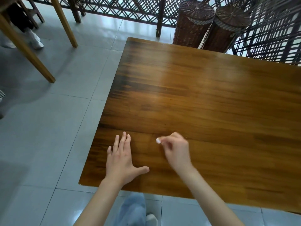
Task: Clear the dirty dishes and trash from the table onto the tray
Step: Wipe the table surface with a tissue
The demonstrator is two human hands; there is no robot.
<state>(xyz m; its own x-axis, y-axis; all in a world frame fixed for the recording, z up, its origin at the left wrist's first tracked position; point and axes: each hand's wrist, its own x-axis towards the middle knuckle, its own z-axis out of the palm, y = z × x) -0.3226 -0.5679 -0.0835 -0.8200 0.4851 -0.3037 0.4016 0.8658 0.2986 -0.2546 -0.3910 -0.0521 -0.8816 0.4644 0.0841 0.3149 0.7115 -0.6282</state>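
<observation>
A small white scrap [158,140], probably a bit of trash, is sitting between the fingertips of the right hand [176,151], just above the near part of the wooden worktop [211,98]. The scrap is blurred, so what it is made of is not clear. The right hand is pinching it with the thumb and the first fingers, and the other fingers are curling in toward the palm. I cannot tell if the scrap is touching the wood or is already lifted a little.

The left hand [120,162] is lying near the front left corner of the worktop, just beside the right hand but not touching it. Its fingers are straight and close together, the thumb is spreading out to the side, and it is holding nothing. The palm is facing down over the wood; it is looking as if it is resting flat there.

Beyond the far edge of the worktop two dark woven baskets [211,25] with lids are standing side by side on the pale tiled floor [48,128], in front of a lattice screen [114,7]. At the upper left, light wooden furniture legs [24,51] are standing on the tiles.
</observation>
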